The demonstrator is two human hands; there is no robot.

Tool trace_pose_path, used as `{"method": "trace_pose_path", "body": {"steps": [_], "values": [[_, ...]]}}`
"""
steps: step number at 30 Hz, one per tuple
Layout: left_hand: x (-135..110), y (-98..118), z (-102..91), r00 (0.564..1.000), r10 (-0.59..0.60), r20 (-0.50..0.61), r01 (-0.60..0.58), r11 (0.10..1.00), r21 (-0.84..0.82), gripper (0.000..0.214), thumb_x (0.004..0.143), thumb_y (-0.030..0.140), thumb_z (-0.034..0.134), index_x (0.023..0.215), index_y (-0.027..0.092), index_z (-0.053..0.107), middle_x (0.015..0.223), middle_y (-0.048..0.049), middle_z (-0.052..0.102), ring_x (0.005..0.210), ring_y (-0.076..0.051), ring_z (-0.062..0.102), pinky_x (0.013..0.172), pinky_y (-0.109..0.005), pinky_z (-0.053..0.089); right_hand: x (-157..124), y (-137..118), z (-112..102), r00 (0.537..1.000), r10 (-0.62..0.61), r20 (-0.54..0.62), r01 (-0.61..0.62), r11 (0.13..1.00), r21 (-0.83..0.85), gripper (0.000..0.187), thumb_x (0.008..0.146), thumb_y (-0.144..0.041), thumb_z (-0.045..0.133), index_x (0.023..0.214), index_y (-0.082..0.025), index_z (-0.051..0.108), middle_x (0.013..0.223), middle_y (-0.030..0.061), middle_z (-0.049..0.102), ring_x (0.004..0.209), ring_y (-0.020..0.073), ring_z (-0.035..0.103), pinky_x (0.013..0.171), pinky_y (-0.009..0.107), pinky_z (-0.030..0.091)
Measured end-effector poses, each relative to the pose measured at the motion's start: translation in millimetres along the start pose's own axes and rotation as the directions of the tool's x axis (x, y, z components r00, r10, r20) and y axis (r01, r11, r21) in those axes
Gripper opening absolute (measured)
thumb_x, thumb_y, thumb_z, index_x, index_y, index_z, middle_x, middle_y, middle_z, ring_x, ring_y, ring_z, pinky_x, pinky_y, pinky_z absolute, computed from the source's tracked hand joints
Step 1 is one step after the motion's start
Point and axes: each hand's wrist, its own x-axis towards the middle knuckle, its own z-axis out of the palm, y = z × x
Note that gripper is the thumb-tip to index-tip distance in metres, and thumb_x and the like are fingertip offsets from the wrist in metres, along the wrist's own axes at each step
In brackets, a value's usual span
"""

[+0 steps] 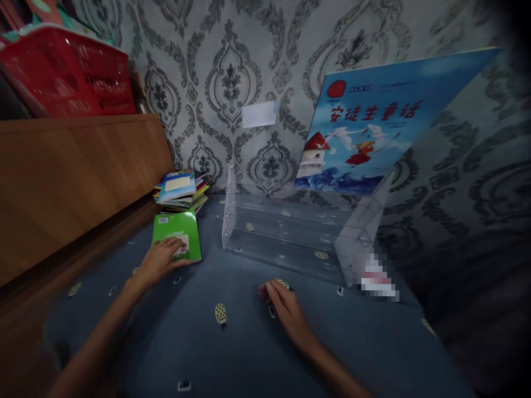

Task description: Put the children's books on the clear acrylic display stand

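My left hand point(164, 260) lies flat on a green book point(166, 224), its fingers stretched over the cover and the thumb near the front edge. That book rests on the dark blue patterned cloth, just before a stack of books point(176, 190). My right hand point(288, 309) is low over the cloth, fingers curled in, with nothing visible in it; its fingertips are slightly blurred. Beyond it stands a clear plastic rack point(286, 263) with stepped tiers. A large blue picture book point(373, 138) with red Chinese lettering stands at the rack's right end, leaning back.
On the left a wooden cabinet point(78, 171) carries a red plastic basket point(91, 77). Patterned wallpaper point(257, 50) closes off the back, with a small white plate point(259, 114) on it. A pixelated patch point(378, 279) hides something right of the rack.
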Motion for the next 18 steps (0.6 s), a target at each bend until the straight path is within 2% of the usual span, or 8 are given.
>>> {"method": "trace_pose_path", "body": {"steps": [3,5,8,11,14,18], "values": [[19.3,-17.7,-3.8,0.994,-0.113,-0.007,0.113,0.993,-0.048,0.040,0.096,0.052,0.048,0.128,0.030,0.062,0.140,-0.0070,0.062,0.131,-0.027,0.056,0.106,-0.039,0.044,0.1,0.0,0.4,1.000,0.002,0.009,-0.002,1.000,0.008,0.062,0.096,-0.074,0.037,0.083,-0.020,0.066,0.081,0.0068,0.066,0.078,0.0217,0.063,0.072,0.033,0.051],[40.9,-32.3,-3.6,0.978,-0.208,-0.005,0.207,0.977,-0.040,0.043,0.100,0.046,0.040,0.130,0.023,0.059,0.139,-0.0125,0.062,0.128,-0.028,0.057,0.103,-0.039,0.047,-0.1,0.2,0.7,1.000,0.002,0.013,-0.002,1.000,0.007,0.062,0.096,-0.074,0.037,0.082,-0.021,0.065,0.081,0.0068,0.066,0.079,0.0216,0.063,0.073,0.033,0.051],[73.6,-51.8,3.1,0.952,-0.306,0.017,0.306,0.952,-0.022,0.046,0.097,0.040,0.041,0.132,0.013,0.057,0.140,-0.0210,0.059,0.128,-0.032,0.058,0.100,-0.041,0.049,-0.9,-0.1,1.0,1.000,0.001,0.014,-0.001,1.000,0.002,0.062,0.097,-0.073,0.036,0.083,-0.020,0.065,0.081,0.0068,0.066,0.080,0.0213,0.063,0.074,0.033,0.051],[94.2,-64.5,13.4,0.945,-0.322,0.065,0.324,0.946,-0.029,0.047,0.095,0.038,0.044,0.132,0.013,0.057,0.137,-0.0196,0.063,0.123,-0.030,0.062,0.098,-0.037,0.050,-1.5,-0.9,0.8,1.000,-0.008,0.012,0.008,1.000,-0.001,0.061,0.098,-0.072,0.036,0.083,-0.020,0.065,0.081,0.0065,0.066,0.080,0.0209,0.062,0.073,0.033,0.050],[98.7,-71.0,21.2,0.950,-0.297,0.097,0.302,0.953,-0.039,0.048,0.095,0.038,0.042,0.133,0.015,0.057,0.134,-0.0164,0.066,0.122,-0.026,0.063,0.101,-0.033,0.048,-1.4,-0.9,0.8,1.000,-0.011,0.014,0.010,1.000,0.008,0.061,0.098,-0.071,0.037,0.084,-0.020,0.066,0.082,0.0067,0.066,0.080,0.0211,0.062,0.073,0.033,0.050],[88.3,-72.2,22.7,0.955,-0.278,0.101,0.283,0.959,-0.030,0.051,0.094,0.045,0.042,0.129,0.014,0.061,0.135,-0.0170,0.066,0.126,-0.027,0.060,0.104,-0.032,0.046,-1.0,0.5,1.5,1.000,0.002,0.012,-0.002,1.000,0.013,0.063,0.097,-0.074,0.036,0.083,-0.020,0.066,0.082,0.0072,0.067,0.079,0.0218,0.062,0.072,0.034,0.049]]}}
